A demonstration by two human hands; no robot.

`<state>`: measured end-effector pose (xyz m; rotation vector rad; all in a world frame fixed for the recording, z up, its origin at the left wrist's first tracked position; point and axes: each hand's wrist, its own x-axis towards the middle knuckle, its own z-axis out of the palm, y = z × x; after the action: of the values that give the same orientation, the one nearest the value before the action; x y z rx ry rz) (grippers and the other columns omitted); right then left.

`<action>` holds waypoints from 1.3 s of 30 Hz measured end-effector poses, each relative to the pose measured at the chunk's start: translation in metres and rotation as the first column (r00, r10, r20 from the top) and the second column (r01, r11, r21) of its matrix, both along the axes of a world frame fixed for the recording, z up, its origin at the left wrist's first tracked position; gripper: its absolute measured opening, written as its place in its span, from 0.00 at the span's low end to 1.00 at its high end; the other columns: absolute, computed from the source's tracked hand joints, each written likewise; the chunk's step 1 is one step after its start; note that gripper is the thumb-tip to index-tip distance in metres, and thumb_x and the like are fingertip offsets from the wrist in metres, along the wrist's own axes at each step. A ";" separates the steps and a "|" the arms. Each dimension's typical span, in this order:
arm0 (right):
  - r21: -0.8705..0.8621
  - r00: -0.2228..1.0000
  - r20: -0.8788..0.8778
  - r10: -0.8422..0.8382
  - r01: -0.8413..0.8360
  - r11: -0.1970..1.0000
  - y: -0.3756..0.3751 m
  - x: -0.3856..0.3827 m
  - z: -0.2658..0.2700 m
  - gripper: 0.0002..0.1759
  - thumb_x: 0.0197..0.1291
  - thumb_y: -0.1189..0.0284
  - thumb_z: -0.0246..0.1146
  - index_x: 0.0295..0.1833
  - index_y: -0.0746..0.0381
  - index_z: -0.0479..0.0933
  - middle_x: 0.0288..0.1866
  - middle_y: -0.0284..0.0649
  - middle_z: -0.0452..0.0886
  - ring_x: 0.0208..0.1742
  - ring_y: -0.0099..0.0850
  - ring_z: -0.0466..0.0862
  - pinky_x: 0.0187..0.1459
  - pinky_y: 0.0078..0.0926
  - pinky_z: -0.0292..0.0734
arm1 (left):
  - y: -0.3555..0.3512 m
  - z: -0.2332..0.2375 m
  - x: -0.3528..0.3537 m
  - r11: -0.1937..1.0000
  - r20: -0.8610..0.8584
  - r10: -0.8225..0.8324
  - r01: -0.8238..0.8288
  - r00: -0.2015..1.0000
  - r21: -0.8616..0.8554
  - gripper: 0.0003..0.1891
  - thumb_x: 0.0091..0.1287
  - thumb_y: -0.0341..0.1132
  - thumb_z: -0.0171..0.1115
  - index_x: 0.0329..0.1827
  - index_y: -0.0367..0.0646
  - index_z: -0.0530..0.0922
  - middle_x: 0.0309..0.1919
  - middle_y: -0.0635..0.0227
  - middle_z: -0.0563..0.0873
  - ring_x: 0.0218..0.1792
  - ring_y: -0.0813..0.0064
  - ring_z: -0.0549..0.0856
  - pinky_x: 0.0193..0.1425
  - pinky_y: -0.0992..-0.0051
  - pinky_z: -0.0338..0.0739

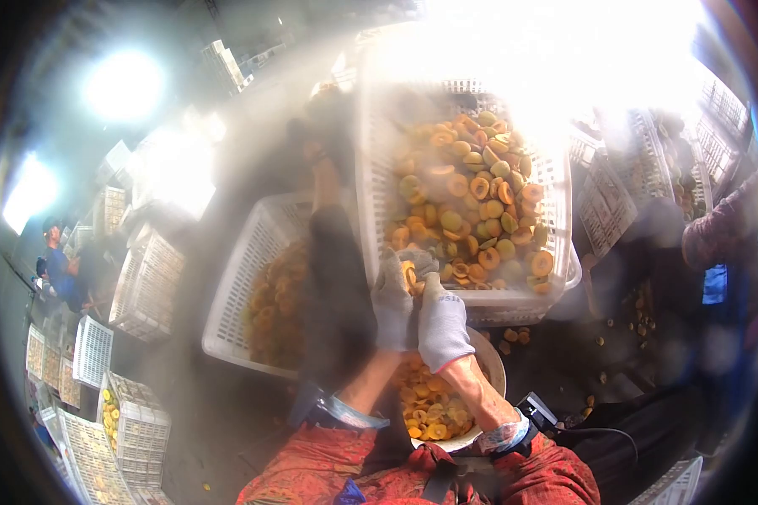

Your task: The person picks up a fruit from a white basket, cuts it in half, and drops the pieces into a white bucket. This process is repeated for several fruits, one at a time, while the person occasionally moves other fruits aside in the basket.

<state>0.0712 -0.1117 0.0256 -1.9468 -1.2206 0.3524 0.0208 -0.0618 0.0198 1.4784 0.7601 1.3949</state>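
Note:
Both hands wear pale work gloves and meet at the near edge of a white crate (366, 177) heaped with halved orange fruit (472, 189). My left hand (392, 303) is closed around a piece of orange fruit (409, 274). Pressed against it from the right, my right hand (443, 324) has its fingers closed at the same fruit; glove fingers partly hide what lies between them. Below the wrists stands a round white bucket (495, 370) holding more orange fruit pieces (434, 404).
Left of the main crate, another white crate (227, 307) holds fruit. Stacked crates (147, 282) stand farther left, near a person in blue (59, 265). At the right are more crates (606, 202), a person's patterned sleeve (720, 236) and scattered fruit pieces on the floor. Glare covers the top.

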 end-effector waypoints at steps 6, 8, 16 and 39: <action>-0.036 0.991 0.131 0.020 -0.015 0.999 -0.005 0.000 -0.004 0.09 0.56 0.82 0.53 0.44 0.69 0.67 0.33 0.57 0.81 0.41 0.53 0.82 0.38 0.44 0.76 | -0.006 0.009 -0.007 0.992 -0.154 -0.016 0.035 0.988 0.123 0.20 0.75 0.46 0.45 0.48 0.36 0.76 0.39 0.64 0.83 0.40 0.75 0.82 0.46 0.75 0.78; -0.067 0.995 -0.007 0.098 -0.099 0.993 0.002 0.011 -0.013 0.11 0.54 0.82 0.56 0.45 0.69 0.68 0.33 0.56 0.81 0.40 0.52 0.82 0.39 0.43 0.77 | -0.002 0.001 -0.006 0.995 -0.098 -0.030 0.039 0.995 0.094 0.20 0.75 0.46 0.45 0.48 0.36 0.76 0.39 0.64 0.83 0.39 0.74 0.83 0.45 0.75 0.78; -0.171 0.969 0.156 0.192 -0.165 0.971 -0.016 0.027 -0.007 0.17 0.50 0.79 0.62 0.47 0.70 0.70 0.31 0.56 0.80 0.38 0.51 0.82 0.36 0.41 0.76 | 0.006 -0.020 -0.004 0.992 -0.125 -0.124 0.122 0.984 -0.027 0.20 0.75 0.46 0.47 0.48 0.35 0.76 0.38 0.63 0.84 0.40 0.73 0.84 0.45 0.74 0.79; -0.263 0.741 0.310 0.595 -0.535 0.803 -0.037 0.042 0.007 0.12 0.55 0.71 0.62 0.41 0.68 0.77 0.26 0.45 0.80 0.30 0.36 0.82 0.29 0.32 0.75 | -0.006 0.017 -0.010 0.757 0.307 -0.255 0.387 0.917 -0.526 0.23 0.72 0.51 0.50 0.26 0.41 0.76 0.14 0.65 0.77 0.21 0.72 0.80 0.29 0.75 0.75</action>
<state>0.1134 -0.1482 0.0322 -1.7754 -2.1182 0.3976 0.0110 -0.0676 0.0370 0.8991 0.6687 0.9196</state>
